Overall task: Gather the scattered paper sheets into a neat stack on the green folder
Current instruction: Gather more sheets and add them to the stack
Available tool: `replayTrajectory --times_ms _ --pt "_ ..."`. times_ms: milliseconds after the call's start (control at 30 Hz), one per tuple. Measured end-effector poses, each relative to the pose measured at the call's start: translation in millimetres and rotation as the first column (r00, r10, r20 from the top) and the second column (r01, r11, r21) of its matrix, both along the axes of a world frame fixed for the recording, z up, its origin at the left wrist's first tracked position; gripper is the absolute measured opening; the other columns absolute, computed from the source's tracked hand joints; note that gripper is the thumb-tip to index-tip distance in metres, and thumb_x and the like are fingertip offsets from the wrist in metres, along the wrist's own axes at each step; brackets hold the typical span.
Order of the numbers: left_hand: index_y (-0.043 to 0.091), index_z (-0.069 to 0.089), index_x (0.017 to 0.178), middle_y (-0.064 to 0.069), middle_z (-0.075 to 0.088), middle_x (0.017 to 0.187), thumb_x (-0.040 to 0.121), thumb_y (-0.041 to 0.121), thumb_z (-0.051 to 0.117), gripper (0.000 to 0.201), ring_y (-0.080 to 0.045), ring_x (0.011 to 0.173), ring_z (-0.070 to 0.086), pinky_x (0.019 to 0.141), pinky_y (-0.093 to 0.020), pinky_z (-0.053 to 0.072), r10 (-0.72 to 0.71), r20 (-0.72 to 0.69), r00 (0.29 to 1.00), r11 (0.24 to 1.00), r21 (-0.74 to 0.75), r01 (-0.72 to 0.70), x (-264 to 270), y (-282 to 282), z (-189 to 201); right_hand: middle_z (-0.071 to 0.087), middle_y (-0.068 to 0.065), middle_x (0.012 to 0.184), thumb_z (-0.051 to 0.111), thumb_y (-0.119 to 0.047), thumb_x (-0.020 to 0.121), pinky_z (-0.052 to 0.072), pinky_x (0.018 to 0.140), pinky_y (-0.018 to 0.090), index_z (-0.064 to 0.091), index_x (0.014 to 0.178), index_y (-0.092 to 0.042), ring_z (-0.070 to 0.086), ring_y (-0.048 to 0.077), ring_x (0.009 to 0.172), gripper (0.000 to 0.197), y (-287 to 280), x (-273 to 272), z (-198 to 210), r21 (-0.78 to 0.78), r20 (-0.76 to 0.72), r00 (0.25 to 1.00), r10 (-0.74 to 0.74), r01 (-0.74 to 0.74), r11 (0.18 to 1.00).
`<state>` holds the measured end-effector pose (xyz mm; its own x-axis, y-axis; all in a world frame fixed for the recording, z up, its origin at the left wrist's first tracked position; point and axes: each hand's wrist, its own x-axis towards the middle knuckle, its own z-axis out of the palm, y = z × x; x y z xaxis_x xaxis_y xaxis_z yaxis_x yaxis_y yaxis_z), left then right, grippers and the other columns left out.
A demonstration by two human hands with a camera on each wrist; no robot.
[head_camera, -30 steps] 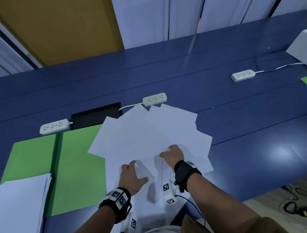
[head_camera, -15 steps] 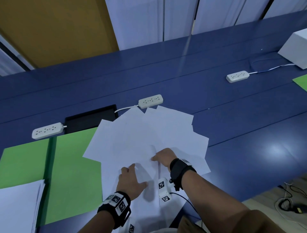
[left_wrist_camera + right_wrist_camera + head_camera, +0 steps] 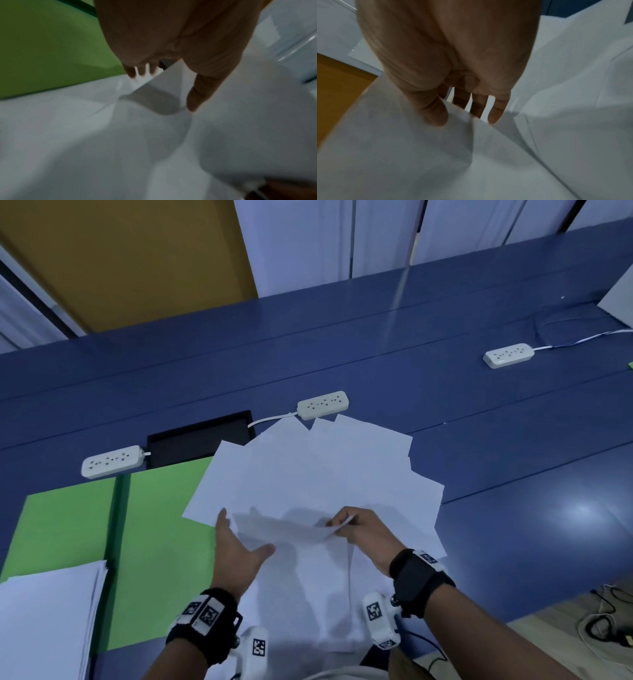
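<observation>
Pinching one sheet [image 3: 291,527], right hand [image 3: 363,530]; left hand [image 3: 236,553] spread, seemingly beneath; no readable writing.

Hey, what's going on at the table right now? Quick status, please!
Right hand pinches corner of top sheet, lifted. Left hand open at its other end. Fanned sheets overlap green folder. Nothing blocking.

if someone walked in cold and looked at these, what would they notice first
Most likely the fan of white paper sheets spread over the middle of the blue table, its left corner lying over the green folder. Next, the right hand pinching the raised edge of the lifted sheet while the left hand reaches in open beside it. A squared paper stack already sits at the near left.
</observation>
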<state>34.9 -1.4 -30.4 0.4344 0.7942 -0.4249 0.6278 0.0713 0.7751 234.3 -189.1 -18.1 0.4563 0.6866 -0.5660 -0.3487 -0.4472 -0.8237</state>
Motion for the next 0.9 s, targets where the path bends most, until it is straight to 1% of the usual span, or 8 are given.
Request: replayTrajectory --times_ms 167,300,433,567,667,733,800,900 --pt "0.018 0.067 0.13 -0.003 0.08 0.108 0.084 0.0 0.081 0.052 -0.025 0.11 0.073 0.093 -0.029 0.057 -0.286 0.145 0.947 0.931 -0.194 0.311 -21 2 20 0.079 0.007 0.111 0.06 -0.005 0.076 0.053 0.084 0.029 0.077 0.084 -0.013 0.072 0.017 0.105 0.021 -18 13 10 0.052 -0.153 0.985 0.077 -0.069 0.996" --pt "0.008 0.077 0.103 -0.001 0.081 0.097 0.092 0.009 0.077 0.012 -0.021 0.095 0.078 0.089 -0.044 0.061 -0.188 0.09 0.978 0.974 -0.11 0.198 -34 -15 14 0.07 0.007 0.09 0.075 -0.01 0.084 0.05 0.076 0.035 0.072 0.09 -0.012 0.064 0.025 0.085 0.007 3 30 -5 -0.036 -0.183 0.961 -0.206 0.202 0.979" --pt "0.016 0.077 0.101 0.003 0.081 0.097 0.092 0.012 0.075 0.01 -0.014 0.094 0.076 0.086 -0.038 0.059 -0.136 0.03 0.99 0.984 -0.114 0.139 -38 -23 11 0.067 0.005 0.104 0.075 -0.032 0.091 0.052 0.092 0.043 0.07 0.117 -0.003 0.063 0.029 0.099 0.039 39 48 -34 -0.304 0.277 0.913 -0.299 0.378 0.874" --pt "0.032 0.063 0.105 0.016 0.068 0.105 0.094 0.005 0.066 0.03 -0.006 0.099 0.066 0.078 -0.017 0.048 -0.231 -0.048 0.972 0.972 -0.064 0.228 -25 -30 21 0.059 0.017 0.137 0.074 -0.038 0.088 0.049 0.081 0.034 0.057 0.134 -0.003 0.058 0.031 0.088 0.06 71 54 -35 -0.517 0.33 0.942 -0.065 0.238 0.822" --pt "0.009 0.065 0.124 0.003 0.058 0.128 0.095 0.015 0.055 0.031 -0.018 0.121 0.056 0.102 -0.028 0.043 -0.403 -0.236 0.884 0.903 0.053 0.426 -13 -27 13 0.043 0.022 0.147 0.076 -0.033 0.088 0.046 0.077 0.036 0.039 0.146 -0.003 0.054 0.027 0.078 0.075 83 51 -32 -0.582 0.308 0.95 -0.05 0.229 0.78" --pt "0.007 0.065 0.126 -0.01 0.061 0.132 0.085 0.03 0.047 0.051 -0.03 0.126 0.056 0.107 -0.041 0.046 -0.411 -0.323 0.853 0.896 0.032 0.444 -14 -20 -16 0.046 0.019 0.148 0.078 -0.03 0.09 0.046 0.083 0.035 0.033 0.149 -0.001 0.062 0.035 0.107 0.08 82 51 -37 -0.547 0.282 0.956 -0.079 0.228 0.806" --pt "0.008 0.067 0.121 -0.014 0.063 0.127 0.082 0.03 0.047 0.049 -0.033 0.119 0.058 0.101 -0.044 0.048 -0.414 -0.335 0.847 0.894 0.026 0.447 -12 -18 -23 0.057 0.015 0.135 0.077 -0.025 0.092 0.047 0.091 0.035 0.045 0.143 -0.003 0.06 0.034 0.122 0.063 78 48 -43 -0.458 0.26 0.958 -0.119 0.23 0.859" --pt "0.009 0.067 0.114 -0.007 0.066 0.114 0.093 0.013 0.056 0.024 -0.024 0.102 0.064 0.091 -0.036 0.052 -0.399 -0.25 0.882 0.909 0.023 0.417 -9 -23 4 0.056 0.018 0.086 0.068 -0.017 0.093 0.047 0.083 0.039 0.06 0.088 -0.009 0.058 0.033 0.087 0.012 70 40 -48 -0.344 0.282 0.952 -0.118 0.215 0.914"
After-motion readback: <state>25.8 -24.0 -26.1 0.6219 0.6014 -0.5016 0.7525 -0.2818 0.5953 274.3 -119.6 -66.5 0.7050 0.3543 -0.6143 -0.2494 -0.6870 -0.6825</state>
